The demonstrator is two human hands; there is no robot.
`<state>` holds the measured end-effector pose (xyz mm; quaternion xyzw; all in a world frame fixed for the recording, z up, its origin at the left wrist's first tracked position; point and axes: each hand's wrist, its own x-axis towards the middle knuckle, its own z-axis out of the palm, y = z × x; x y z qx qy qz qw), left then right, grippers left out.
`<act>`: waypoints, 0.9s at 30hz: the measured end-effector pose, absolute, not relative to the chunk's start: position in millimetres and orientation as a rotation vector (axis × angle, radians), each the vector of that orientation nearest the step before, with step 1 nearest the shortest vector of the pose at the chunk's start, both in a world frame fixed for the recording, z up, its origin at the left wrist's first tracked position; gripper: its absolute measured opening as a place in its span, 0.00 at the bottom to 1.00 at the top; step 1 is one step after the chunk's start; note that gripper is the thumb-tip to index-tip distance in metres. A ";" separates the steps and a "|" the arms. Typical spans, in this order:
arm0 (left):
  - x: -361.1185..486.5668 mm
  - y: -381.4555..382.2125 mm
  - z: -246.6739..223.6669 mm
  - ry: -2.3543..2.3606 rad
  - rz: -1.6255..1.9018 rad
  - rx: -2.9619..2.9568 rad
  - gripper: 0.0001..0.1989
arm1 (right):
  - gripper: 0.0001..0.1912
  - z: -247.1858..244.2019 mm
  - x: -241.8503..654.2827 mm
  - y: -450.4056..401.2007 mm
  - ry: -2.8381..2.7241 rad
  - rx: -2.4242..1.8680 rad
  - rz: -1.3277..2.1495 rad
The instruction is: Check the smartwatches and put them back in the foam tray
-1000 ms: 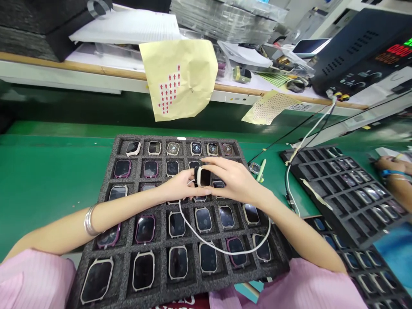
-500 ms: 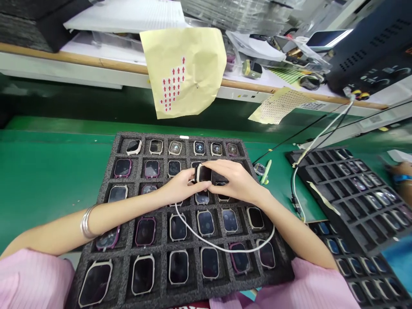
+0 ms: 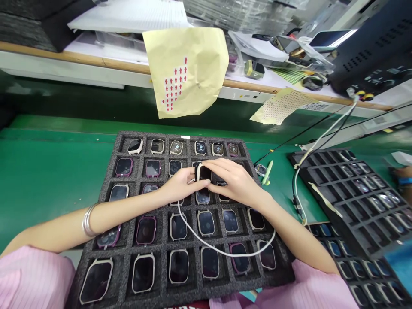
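Note:
Both my hands hold one smartwatch body (image 3: 205,173) with a dark screen and pale frame, above the middle of a dark foam tray (image 3: 161,222). My left hand (image 3: 185,185) grips its left side, thumb along the lower edge, together with a black piece at its back. My right hand (image 3: 233,178) closes over its top and right side. A white cable (image 3: 219,248) runs from by my left hand and loops across the tray towards my right forearm. Several strapless watches, such as a purple-framed watch (image 3: 146,230), lie in the tray's compartments. My hands hide some compartments.
A second foam tray (image 3: 341,201) with watches lies at the right, over another watch tray. A light green pen-like tool (image 3: 267,172) rests between the trays. Yellow paper (image 3: 206,81) with red arrows hangs from the shelf edge. A co-worker's hand (image 3: 404,174) shows at far right.
The view has shifted slightly. My hands keep the same hold on the watch, with hardly any movement.

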<state>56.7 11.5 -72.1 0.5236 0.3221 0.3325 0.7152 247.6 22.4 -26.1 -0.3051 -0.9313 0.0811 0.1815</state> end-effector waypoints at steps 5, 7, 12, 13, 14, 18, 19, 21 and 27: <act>56.6 11.1 -76.9 0.723 0.764 1.195 0.11 | 0.18 -31.4 246.9 19.1 -2.625 -0.867 0.192; 56.1 10.7 -76.0 0.748 0.770 1.229 0.12 | 0.19 -35.6 244.7 18.0 -2.587 -0.865 0.246; 55.7 9.4 -72.9 0.788 0.772 1.200 0.17 | 0.19 -47.8 240.9 18.2 -2.461 -0.877 0.294; 55.7 9.1 -73.1 0.782 0.782 1.199 0.17 | 0.19 -49.8 240.6 18.3 -2.450 -0.868 0.308; 55.6 8.9 -73.5 0.773 0.792 1.201 0.18 | 0.20 -51.5 240.4 18.2 -2.438 -0.858 0.323; 54.1 8.5 -73.3 0.707 0.832 1.217 0.15 | 0.21 -56.7 239.8 15.2 -2.381 -0.829 0.315; 53.4 8.3 -72.6 0.688 0.832 1.222 0.14 | 0.21 -57.5 239.6 14.1 -2.366 -0.821 0.297; 52.3 8.0 -70.9 0.656 0.825 1.228 0.12 | 0.22 -58.4 239.3 12.2 -2.341 -0.800 0.276; 52.9 5.7 -71.9 0.646 0.823 1.190 0.13 | 0.23 -56.5 239.2 10.6 -2.301 -0.778 0.294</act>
